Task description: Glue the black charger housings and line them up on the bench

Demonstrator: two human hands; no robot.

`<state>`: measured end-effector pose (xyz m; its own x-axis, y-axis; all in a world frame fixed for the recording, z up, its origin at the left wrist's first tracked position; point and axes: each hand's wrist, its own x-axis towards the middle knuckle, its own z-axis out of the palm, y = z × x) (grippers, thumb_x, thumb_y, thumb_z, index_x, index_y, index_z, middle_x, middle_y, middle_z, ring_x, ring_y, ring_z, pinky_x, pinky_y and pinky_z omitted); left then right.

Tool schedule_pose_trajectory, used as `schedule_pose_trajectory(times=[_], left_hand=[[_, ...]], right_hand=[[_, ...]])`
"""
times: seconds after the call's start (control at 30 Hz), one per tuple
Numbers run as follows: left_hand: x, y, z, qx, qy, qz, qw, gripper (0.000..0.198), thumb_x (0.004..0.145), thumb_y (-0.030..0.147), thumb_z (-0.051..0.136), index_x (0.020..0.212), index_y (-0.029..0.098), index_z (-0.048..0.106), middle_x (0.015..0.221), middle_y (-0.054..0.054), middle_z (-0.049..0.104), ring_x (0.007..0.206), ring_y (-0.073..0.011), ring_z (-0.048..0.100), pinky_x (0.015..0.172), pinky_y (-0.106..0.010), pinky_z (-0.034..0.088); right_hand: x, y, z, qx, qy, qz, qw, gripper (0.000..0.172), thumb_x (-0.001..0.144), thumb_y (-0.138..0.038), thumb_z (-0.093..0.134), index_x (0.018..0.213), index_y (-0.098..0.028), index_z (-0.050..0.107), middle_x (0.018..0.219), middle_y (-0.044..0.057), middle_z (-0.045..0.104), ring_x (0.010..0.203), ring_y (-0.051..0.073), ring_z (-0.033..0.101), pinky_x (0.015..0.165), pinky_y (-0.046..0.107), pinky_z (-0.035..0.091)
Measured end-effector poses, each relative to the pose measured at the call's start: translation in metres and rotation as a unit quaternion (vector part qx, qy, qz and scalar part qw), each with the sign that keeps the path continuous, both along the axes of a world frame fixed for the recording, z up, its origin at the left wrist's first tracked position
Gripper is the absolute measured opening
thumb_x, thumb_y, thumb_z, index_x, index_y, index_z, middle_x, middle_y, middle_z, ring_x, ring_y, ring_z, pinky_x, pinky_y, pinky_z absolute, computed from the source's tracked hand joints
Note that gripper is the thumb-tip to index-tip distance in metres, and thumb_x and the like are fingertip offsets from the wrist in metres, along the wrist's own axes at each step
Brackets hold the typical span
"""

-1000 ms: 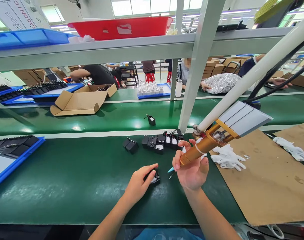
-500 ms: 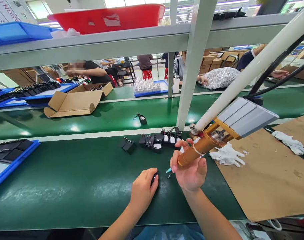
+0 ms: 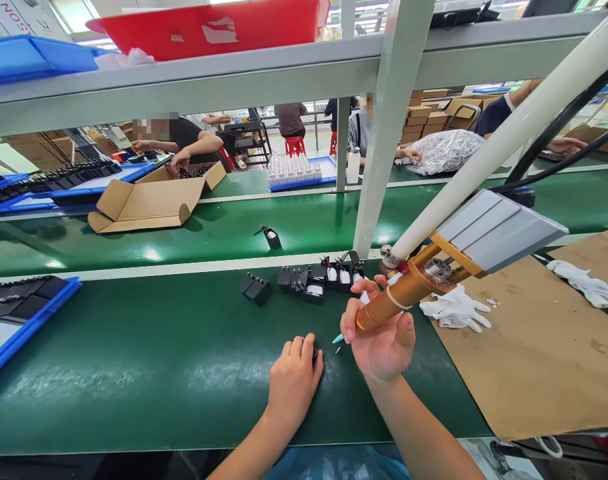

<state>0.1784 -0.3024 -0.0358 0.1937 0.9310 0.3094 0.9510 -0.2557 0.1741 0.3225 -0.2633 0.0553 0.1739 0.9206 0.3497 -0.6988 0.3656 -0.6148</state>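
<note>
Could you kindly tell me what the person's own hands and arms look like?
The left hand and right hand are both ungloved, each with five fingers. The left forearm and right forearm show no sleeves, watch or bracelet. Blue clothing appears between them.

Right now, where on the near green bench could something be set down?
Widest patch: the green bench between the blue-rimmed tray and the left hand. Another: the near part of the brown cardboard sheet, short of the white gloves. Crowded: around the right hand and gold cylinder, and where black plastic adapters cluster.
</note>
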Motion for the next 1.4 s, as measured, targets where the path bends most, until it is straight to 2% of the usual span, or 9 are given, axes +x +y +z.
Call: schedule_pose_trajectory(times=[0.13,0.37,0.6,0.73,0.8,0.97,1.03,1.13,1.4], left_hand=[[-0.015,0.01,0.009,-0.139,-0.28,0.019,0.95,0.027,0.087,0.036,0.054,0.11,0.021,0.057,0.085,-0.004,0.063,0.078,-0.0202,0.06,0.07,-0.03,0.047],[-0.031,0.017,0.025,-0.374,-0.784,0.056,0.493,0.038,0.086,0.049,0.055,0.115,0.023,0.053,0.079,-0.001,0.059,0.064,-0.0136,0.057,0.055,-0.024,0.046],[-0.031,0.016,0.036,-0.381,-0.829,-0.01,0.409,0.031,0.087,0.043,0.057,0.107,0.02,0.06,0.076,-0.001,0.059,0.06,-0.012,0.056,0.049,-0.022,0.044],[-0.041,0.017,0.039,-0.37,-0.819,-0.042,0.436,0.035,0.084,0.043,0.058,0.111,0.02,0.058,0.08,-0.002,0.059,0.065,-0.0136,0.056,0.054,-0.025,0.046],[-0.048,0.02,0.039,-0.365,-0.788,-0.037,0.495,0.04,0.083,0.043,0.058,0.117,0.022,0.055,0.086,-0.003,0.059,0.071,-0.0156,0.057,0.06,-0.028,0.048],[-0.066,0.044,0.03,-0.144,-0.425,0.012,0.894,0.046,0.085,0.042,0.056,0.127,0.024,0.05,0.093,-0.005,0.061,0.085,-0.0223,0.057,0.077,-0.035,0.044],[-0.071,0.061,0.027,-0.021,-0.193,0.001,0.981,0.043,0.088,0.04,0.051,0.127,0.02,0.053,0.097,-0.01,0.062,0.091,-0.0263,0.055,0.083,-0.039,0.04],[-0.076,0.084,0.024,0.05,-0.013,-0.009,0.999,0.039,0.091,0.034,0.046,0.124,0.016,0.057,0.094,-0.013,0.063,0.096,-0.0287,0.053,0.086,-0.042,0.037],[-0.096,0.113,0.03,0.067,-0.037,0.033,0.997,0.038,0.083,0.039,0.058,0.118,0.025,0.061,0.113,-0.01,0.057,0.111,-0.0283,0.048,0.095,-0.04,0.035]], right_hand=[[0.0,0.001,0.0,-0.001,-0.002,-0.014,1.0,0.035,0.084,-0.056,0.042,0.104,-0.03,0.052,0.101,0.001,0.054,0.045,0.007,0.05,0.037,0.024,0.035],[0.002,0.003,0.0,-0.009,-0.014,-0.018,1.0,0.035,0.083,-0.057,0.043,0.103,-0.029,0.052,0.101,0.001,0.053,0.045,0.008,0.05,0.037,0.025,0.036],[0.002,0.003,0.001,-0.004,-0.02,-0.031,0.999,0.032,0.085,-0.055,0.04,0.1,-0.029,0.053,0.1,0.001,0.055,0.044,0.008,0.049,0.038,0.026,0.036],[0.002,0.003,0.0,-0.005,-0.015,-0.03,0.999,0.033,0.084,-0.055,0.041,0.099,-0.028,0.053,0.101,0.001,0.055,0.044,0.008,0.05,0.039,0.026,0.036],[0.002,0.004,0.0,-0.007,-0.012,-0.028,1.0,0.034,0.084,-0.055,0.042,0.101,-0.028,0.054,0.101,0.001,0.054,0.045,0.008,0.049,0.039,0.026,0.036],[0.003,0.002,0.001,-0.017,-0.012,-0.024,0.999,0.035,0.083,-0.055,0.043,0.105,-0.029,0.053,0.101,0.002,0.054,0.045,0.008,0.048,0.039,0.026,0.035],[0.003,0.002,0.001,-0.019,-0.012,-0.022,1.0,0.035,0.083,-0.055,0.043,0.104,-0.029,0.053,0.102,0.001,0.054,0.045,0.008,0.048,0.039,0.026,0.035],[0.002,0.001,0.002,-0.022,-0.014,-0.025,0.999,0.035,0.082,-0.055,0.043,0.104,-0.029,0.053,0.101,0.002,0.054,0.045,0.008,0.048,0.039,0.026,0.035],[0.003,0.001,-0.002,-0.027,-0.012,-0.027,0.999,0.038,0.084,-0.055,0.042,0.109,-0.029,0.054,0.101,0.004,0.054,0.046,0.009,0.049,0.04,0.027,0.036]])
